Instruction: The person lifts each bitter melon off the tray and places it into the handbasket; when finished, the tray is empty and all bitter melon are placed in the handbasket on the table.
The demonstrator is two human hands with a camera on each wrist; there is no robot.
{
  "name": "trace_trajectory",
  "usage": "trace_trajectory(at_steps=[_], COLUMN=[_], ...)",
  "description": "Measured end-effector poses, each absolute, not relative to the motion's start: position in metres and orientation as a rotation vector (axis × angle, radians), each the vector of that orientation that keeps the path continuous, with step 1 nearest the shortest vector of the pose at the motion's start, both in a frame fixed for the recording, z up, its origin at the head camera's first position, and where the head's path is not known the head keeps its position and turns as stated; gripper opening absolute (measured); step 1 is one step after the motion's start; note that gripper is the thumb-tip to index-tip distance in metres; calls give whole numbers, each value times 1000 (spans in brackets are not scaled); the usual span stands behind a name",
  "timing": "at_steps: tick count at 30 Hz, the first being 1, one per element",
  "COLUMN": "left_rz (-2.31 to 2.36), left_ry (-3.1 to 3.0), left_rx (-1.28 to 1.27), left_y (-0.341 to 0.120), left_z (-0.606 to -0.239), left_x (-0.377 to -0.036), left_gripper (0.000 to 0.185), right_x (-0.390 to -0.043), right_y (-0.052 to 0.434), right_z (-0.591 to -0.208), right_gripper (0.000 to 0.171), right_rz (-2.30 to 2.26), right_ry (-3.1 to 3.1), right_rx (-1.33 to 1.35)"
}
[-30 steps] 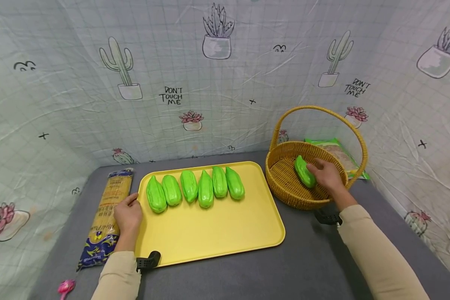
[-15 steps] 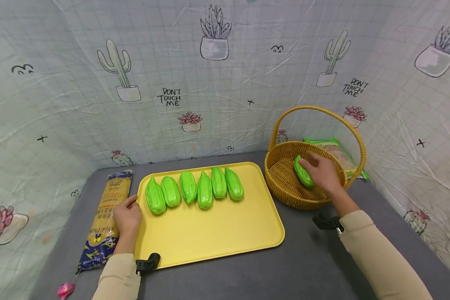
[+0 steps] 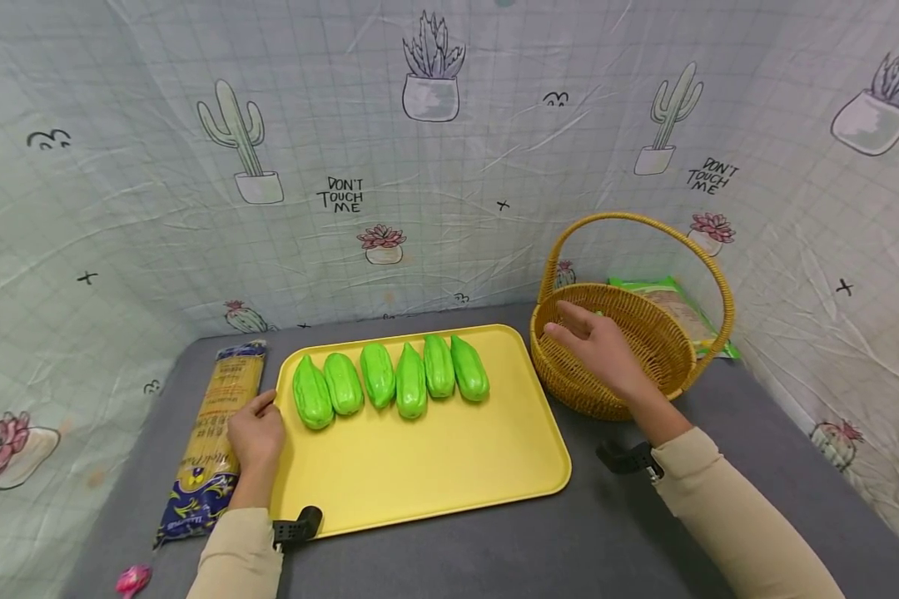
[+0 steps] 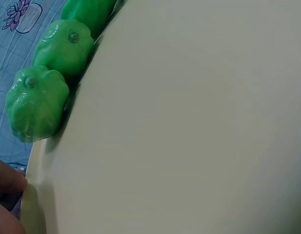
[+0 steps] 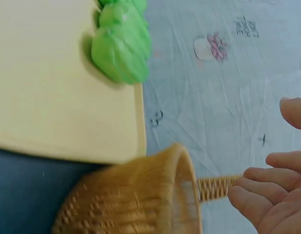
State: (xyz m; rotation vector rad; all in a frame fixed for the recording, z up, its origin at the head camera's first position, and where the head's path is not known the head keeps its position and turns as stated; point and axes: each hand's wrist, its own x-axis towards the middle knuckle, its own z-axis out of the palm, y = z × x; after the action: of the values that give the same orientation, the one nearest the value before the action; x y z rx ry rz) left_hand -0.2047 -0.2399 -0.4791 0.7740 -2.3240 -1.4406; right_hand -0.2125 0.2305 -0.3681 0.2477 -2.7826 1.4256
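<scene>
My right hand hovers over the left part of a wicker basket with its fingers spread, holding nothing; the right wrist view also shows its fingers apart. A speck of green gourd shows behind that hand inside the basket, the rest hidden. At the left edge of a yellow tray, my left hand rests with its fingertips touching the rim. Several glossy green ridged gourds lie side by side in a row along the tray's back; a few appear in the left wrist view too.
Left of the tray lies a long pack of noodles. A small pink object sits at the front left. Behind the basket is a green-edged packet. A printed cloth wall borders the grey table.
My right hand has come off the green gourd in the basket and moved left toward the basket's near-left rim, its fingers opening out. My left hand has stayed at the tray's edge.
</scene>
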Motion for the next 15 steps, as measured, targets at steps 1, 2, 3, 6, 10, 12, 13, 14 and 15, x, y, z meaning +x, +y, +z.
trace_trajectory(at_steps=[1,2,3,6,10,12,13,14,15], left_rz=[-1444,-1446,-1447,-1450,-1444,-1434,-1428,-1425,-1423], left_ry=[-2319,-2315,-2314,-2318,-2334,-2331,-2330,-2331,-2336], left_rx=[774,772,769,757,740,751,757,763,767], left_y=[-239,-239,-239,-237,-237,-237,-237,-237,-237], left_z=[-479,-479,-480,-480,-480,-480,-480,-480,-480], left_x=[-205,-205,-206,-207,-208,-207,-207,-206,-205], left_gripper=[41,41,41,41,41,41,40,40,40], right_x=[-213,-213,-214,-216,-218,-220,-221,-222,-222], right_y=[227,224,220,211,197,188,184,180,176], right_z=[-369,-371,-373,-382,-394,-399,-402,-404,-407], right_gripper=[74,73,73,72,71,71,71,71,72], right_rz=[1428,1439,1450,1514,1599,1604,1603,1604,1610], right_ry=[-2780,-2775,-2771,-2769,-2764,-2775,-2784,-2795,-2805], right_rx=[263,284,300,328,350,373,379,374,368])
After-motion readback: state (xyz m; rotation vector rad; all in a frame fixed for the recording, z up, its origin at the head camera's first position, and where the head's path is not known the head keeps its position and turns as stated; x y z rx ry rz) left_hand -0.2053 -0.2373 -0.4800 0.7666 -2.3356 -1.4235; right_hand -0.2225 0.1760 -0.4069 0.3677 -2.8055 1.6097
